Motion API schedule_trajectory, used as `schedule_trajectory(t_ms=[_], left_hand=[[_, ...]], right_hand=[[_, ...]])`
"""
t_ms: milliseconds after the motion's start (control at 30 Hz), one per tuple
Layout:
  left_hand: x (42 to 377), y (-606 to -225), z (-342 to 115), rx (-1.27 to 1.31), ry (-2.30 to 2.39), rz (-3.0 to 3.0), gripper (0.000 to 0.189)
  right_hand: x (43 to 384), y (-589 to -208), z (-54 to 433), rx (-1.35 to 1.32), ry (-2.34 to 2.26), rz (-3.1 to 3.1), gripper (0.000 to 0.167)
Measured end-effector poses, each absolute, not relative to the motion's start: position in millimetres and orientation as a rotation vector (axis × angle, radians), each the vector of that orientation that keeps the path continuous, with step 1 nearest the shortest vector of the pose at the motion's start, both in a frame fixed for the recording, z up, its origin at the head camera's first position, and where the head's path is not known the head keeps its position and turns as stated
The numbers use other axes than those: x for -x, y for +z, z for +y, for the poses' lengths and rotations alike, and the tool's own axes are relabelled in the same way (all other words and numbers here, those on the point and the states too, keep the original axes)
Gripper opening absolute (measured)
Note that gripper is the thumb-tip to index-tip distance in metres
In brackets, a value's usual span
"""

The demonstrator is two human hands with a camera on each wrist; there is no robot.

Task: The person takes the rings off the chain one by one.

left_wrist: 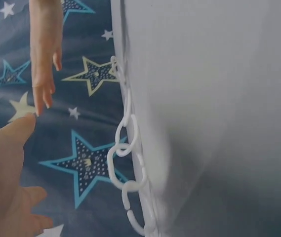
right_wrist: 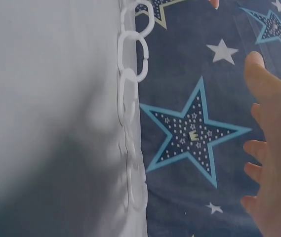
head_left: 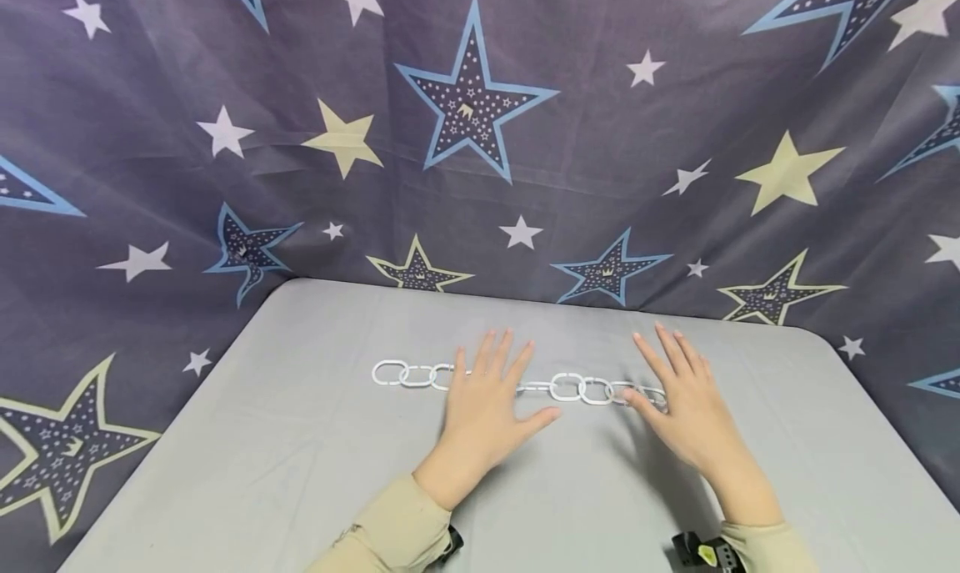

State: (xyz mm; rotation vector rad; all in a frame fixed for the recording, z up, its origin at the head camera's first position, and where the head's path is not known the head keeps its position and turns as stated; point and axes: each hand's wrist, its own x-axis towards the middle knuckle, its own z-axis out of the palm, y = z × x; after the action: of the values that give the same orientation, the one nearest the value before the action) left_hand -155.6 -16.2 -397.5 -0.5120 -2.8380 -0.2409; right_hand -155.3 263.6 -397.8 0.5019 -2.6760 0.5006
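Note:
A chain of white plastic links point(head_left: 567, 387) lies stretched sideways across the grey table. Over its middle is my left hand point(head_left: 483, 414), palm down with fingers spread, hiding some of the links in the head view. My right hand point(head_left: 690, 406) hovers above the chain's right end, its fingers straight and its shadow falling on the table. In the left wrist view a gap shows between the chain point(left_wrist: 126, 163) and the left hand point(left_wrist: 7, 182). The right wrist view likewise has the right hand point(right_wrist: 278, 153) apart from the links point(right_wrist: 133, 57). Both hands hold nothing.
The table point(head_left: 300, 439) has a pale grey cover with rounded far corners. Behind it and along both sides hangs a dark cloth point(head_left: 570, 198) printed with stars. Dark straps with devices point(head_left: 708, 550) sit at the cuffs of the beige sleeves point(head_left: 390, 527).

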Motion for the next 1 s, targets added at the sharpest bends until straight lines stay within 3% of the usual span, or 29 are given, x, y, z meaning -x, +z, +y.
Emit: schedule_trajectory(t_ms=[1000], left_hand=[[189.2, -417.3, 51.9, 0.882, -0.102, -2.863, 0.068]], right_hand=[[160.0, -411.4, 306.1, -0.394, 0.658, -2.645, 0.046]])
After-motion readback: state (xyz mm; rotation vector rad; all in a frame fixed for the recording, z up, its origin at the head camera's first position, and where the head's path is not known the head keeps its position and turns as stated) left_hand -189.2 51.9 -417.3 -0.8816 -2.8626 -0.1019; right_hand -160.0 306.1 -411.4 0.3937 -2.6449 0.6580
